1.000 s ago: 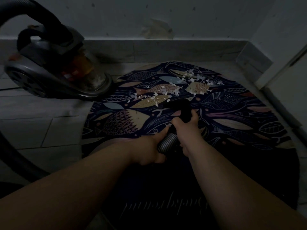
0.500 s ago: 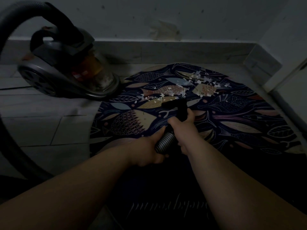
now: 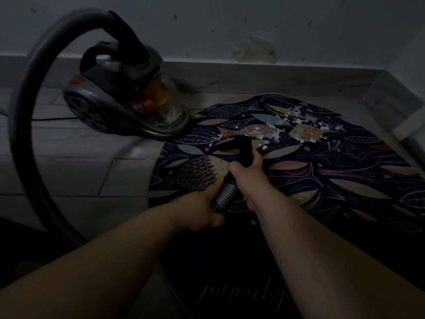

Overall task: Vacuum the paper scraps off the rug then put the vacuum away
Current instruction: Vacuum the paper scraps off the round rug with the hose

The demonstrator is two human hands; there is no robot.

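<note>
Nearest the cam, two bare forearms are seen reaching fwd over the dark near edge of the rug (image 3: 345,180), where pale script lettering (image 3: 230,295) is printed upside down; it can't be read. Approx. mid-frame, the ribbed grey hose (image 3: 224,195) is gripped by the left hand (image 3: 202,212), fingers curled round it from the left. Just ahead, the black nozzle (image 3: 239,149) is clasped by the right hand (image 3: 248,178), fingers wrapped round its neck. The nozzle tip is bent to the left & held low over the rug; whether the pile is touched can't be told. Just beyond the tip, white paper scraps (image 3: 269,132) are scattered over the fish pattern, w/ more toward the rug's far edge. The rug is laid on pale floor tiles (image 3: 69,176). At left rear, the vacuum (image 3: 124,104) is parked on the tiles, its front just beside the rug's edge, near the skirting (image 3: 253,74). From its top the hose is looped up, out to the left & down past the lower left of the frame. A thin cord (image 3: 53,118) is seen on the floor by the vacuum. Farthest back, the wall (image 3: 230,19) is marked w/ small dark specks.
</note>
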